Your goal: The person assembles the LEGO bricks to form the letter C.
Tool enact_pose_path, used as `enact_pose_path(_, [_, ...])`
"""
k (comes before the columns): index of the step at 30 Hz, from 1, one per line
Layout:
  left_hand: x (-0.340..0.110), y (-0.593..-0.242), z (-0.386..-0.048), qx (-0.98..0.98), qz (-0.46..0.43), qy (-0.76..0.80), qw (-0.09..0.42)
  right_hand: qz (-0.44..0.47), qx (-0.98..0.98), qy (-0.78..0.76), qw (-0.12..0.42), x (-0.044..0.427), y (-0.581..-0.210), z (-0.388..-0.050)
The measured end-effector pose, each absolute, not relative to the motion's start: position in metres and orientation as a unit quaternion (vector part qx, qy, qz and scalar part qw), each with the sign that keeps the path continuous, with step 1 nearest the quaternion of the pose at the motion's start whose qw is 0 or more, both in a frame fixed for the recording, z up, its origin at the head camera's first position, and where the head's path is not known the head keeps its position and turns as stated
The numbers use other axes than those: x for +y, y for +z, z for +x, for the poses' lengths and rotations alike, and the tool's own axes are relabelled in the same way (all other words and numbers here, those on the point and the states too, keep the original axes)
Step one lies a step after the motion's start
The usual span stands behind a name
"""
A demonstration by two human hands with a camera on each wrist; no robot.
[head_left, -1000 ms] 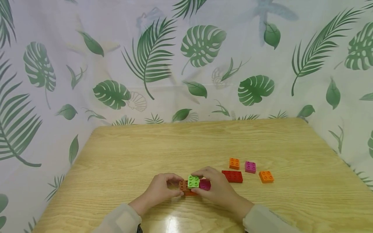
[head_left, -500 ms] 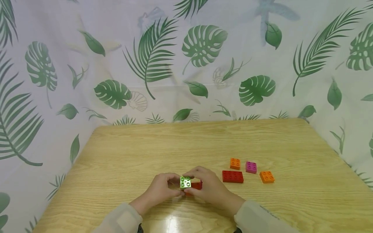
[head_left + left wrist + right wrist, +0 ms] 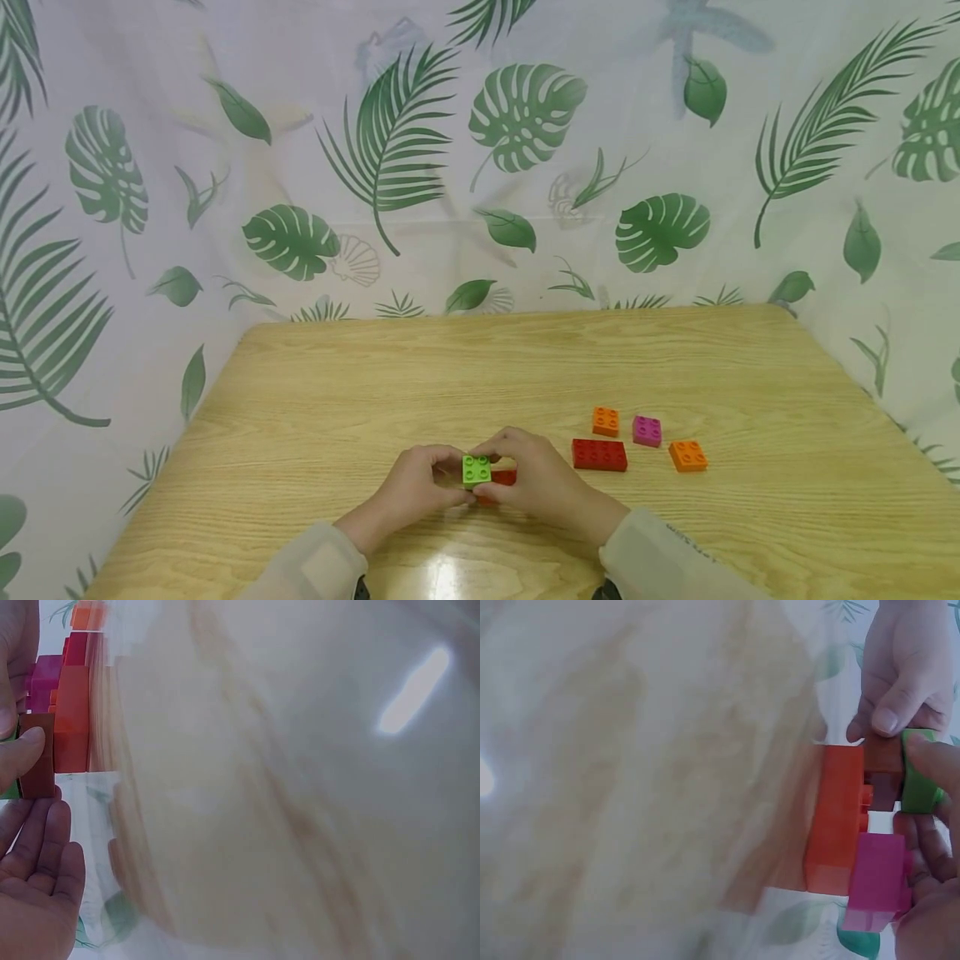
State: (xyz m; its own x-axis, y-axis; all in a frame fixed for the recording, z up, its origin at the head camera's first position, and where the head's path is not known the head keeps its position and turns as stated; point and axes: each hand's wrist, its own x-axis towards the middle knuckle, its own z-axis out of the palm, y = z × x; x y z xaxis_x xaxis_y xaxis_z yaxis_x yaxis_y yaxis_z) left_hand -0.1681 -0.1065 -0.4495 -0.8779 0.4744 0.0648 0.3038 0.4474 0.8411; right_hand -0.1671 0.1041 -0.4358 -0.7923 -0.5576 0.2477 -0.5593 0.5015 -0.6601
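Observation:
A bright green brick (image 3: 476,471) sits over a brown brick (image 3: 885,769), pinched between the thumb and fingers of my right hand (image 3: 546,483). The brown brick stands on one end of a long orange-red brick (image 3: 836,817). Fingers and thumb of my left hand (image 3: 408,487) grip the brown brick from the left; in the left wrist view the thumb lies against its side. A magenta brick (image 3: 877,874) is on the other end of the long brick, largely hidden by my right hand in the head view.
Right of my hands on the wooden table (image 3: 360,392) lie a long red brick (image 3: 599,455), an orange brick (image 3: 605,422), a magenta brick (image 3: 647,431) and another orange brick (image 3: 687,456). A leaf-patterned cloth (image 3: 435,183) stands behind and at the sides.
My right hand has moved left with the green brick, which now covers the brown brick in the head view. My left hand has stayed nearly still.

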Motion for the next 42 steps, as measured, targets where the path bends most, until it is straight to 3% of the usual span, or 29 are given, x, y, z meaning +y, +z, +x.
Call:
enact_pose_path(11, [-0.107, -0.447, -0.168, 0.846, 0.215, 0.476, 0.106, 0.305, -0.875, 0.375, -0.016, 0.103, -0.431, -0.168])
enact_pose_path(25, [-0.108, -0.447, -0.164, 0.826, 0.224, 0.513, 0.065, 0.275, -0.89, 0.363, -0.02, 0.105, -0.434, -0.168])
enact_pose_path(35, [-0.1, -0.418, -0.152, 0.812, 0.221, 0.535, 0.072, 0.275, -0.885, 0.375, -0.013, 0.105, -0.436, -0.166])
enact_pose_path(42, [-0.104, -0.438, -0.161, 0.816, 0.217, 0.531, 0.074, 0.278, -0.88, 0.386, -0.01, 0.111, -0.439, -0.163])
